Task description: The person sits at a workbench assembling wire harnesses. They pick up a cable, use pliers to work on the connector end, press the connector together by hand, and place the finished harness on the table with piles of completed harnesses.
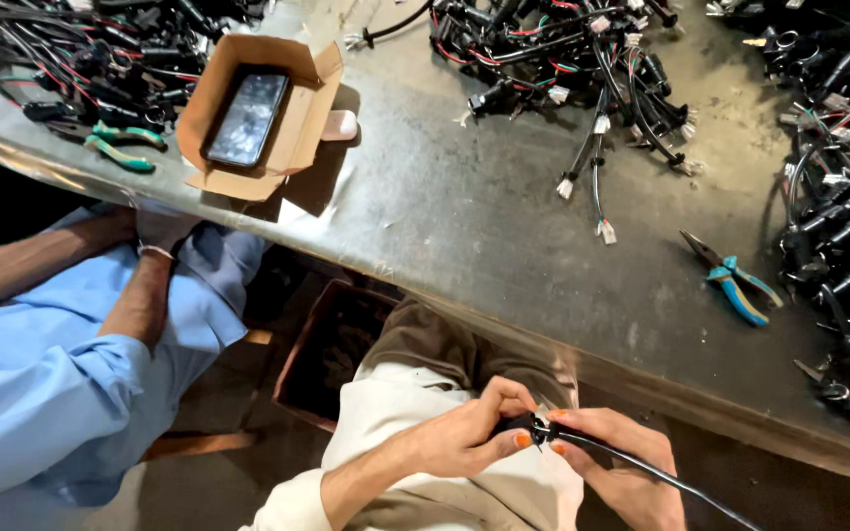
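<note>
Head view: the left hand (469, 433) and the right hand (622, 467) meet over the person's lap, below the near edge of the grey metal workbench (464, 216). Both hands pinch a thin black rubber-sheathed cable with a black connector end (541, 429). The left thumb and fingers close around the connector; the right fingers grip the cable just beside it. The cable runs from the right hand toward the lower right corner. The connector is small, dark and partly hidden by the fingers; its detail cannot be told.

Containers: an open brown cardboard box (258, 113) stands on the bench at upper left, flaps spread, holding one black smartphone (246, 118) lying screen up. A dark brown box (332, 349) sits on the floor under the bench, beside the person's knee; its contents are too dark to tell.

Heaps of black wire harnesses (563, 49) lie along the far side. Blue-handled pliers (735, 280) lie on the bench at right. Another person's arm in a blue sleeve (61, 383) is at left
</note>
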Tool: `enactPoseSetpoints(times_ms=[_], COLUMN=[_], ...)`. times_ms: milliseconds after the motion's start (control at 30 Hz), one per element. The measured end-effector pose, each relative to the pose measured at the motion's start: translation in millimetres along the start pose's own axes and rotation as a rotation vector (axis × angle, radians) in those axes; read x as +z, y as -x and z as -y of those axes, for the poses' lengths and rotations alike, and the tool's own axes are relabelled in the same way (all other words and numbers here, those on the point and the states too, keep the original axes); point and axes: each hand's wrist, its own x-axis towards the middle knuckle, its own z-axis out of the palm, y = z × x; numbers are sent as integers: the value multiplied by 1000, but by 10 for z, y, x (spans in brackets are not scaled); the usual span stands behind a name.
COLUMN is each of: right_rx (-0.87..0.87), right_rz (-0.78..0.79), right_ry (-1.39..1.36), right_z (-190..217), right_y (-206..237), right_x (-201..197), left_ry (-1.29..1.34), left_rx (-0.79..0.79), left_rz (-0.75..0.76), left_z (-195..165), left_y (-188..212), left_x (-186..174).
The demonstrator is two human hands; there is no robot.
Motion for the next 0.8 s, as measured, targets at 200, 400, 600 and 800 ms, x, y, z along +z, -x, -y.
enactPoseSetpoints(times_ms=[200,400,600,800], right_rx=[82,-50,-117,-153], right_rz=[160,144,58,57], right_ry=[17,63,179,83], right_z=[5,76,86,-341], right_y=[-26,-1,2,104], right_x=[-10,76,214,206], left_ry=[-74,209,-10,18], left_rx=[-312,-306,-296,-290], left_rz=[50,63,90,87], left_z=[-123,-45,-72,14], left_y=[-10,-32,-47,1], left_x=[-75,-104,-193,-176])
